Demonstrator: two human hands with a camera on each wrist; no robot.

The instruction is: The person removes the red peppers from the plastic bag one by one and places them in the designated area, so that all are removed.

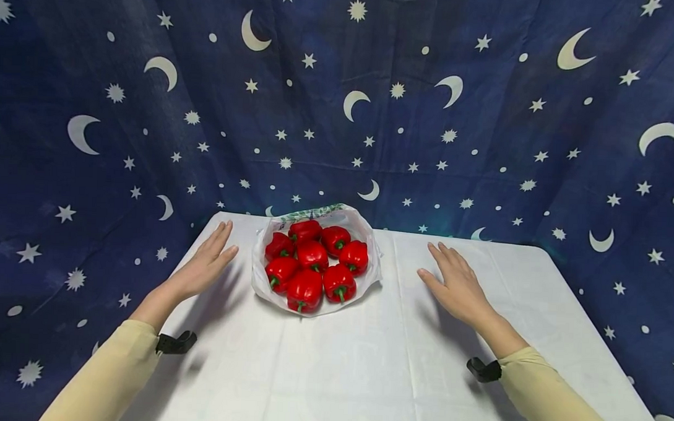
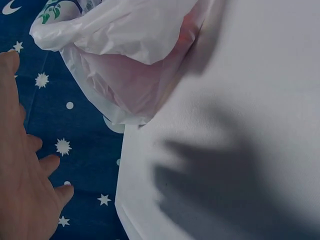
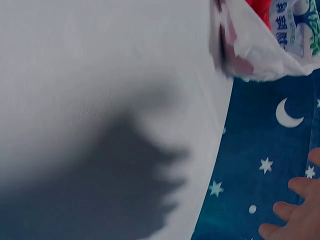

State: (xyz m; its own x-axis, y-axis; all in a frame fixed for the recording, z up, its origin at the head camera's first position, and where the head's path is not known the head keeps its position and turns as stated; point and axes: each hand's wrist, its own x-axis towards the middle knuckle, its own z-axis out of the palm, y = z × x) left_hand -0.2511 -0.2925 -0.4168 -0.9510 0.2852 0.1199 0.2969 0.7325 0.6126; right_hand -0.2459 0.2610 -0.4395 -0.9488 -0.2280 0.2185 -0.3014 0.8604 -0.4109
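Observation:
Several glossy red bell peppers with green stems lie inside a white plastic bag, its mouth spread wide toward me. Green print shows on the bag's far rim. To the left of the bag my left hand hovers over the table, fingers straight, holding nothing. My right hand is held above the table on the other side, farther from the bag, its fingers extended and thumb apart. In the left wrist view the bag's side hides most of the peppers.
A white-covered table with rounded far corners bears the bag. Behind it hangs a dark blue curtain patterned with moons and stars, reaching down past the table's sides. Each wrist wears a black strap device. Both hands cast shadows on the cloth.

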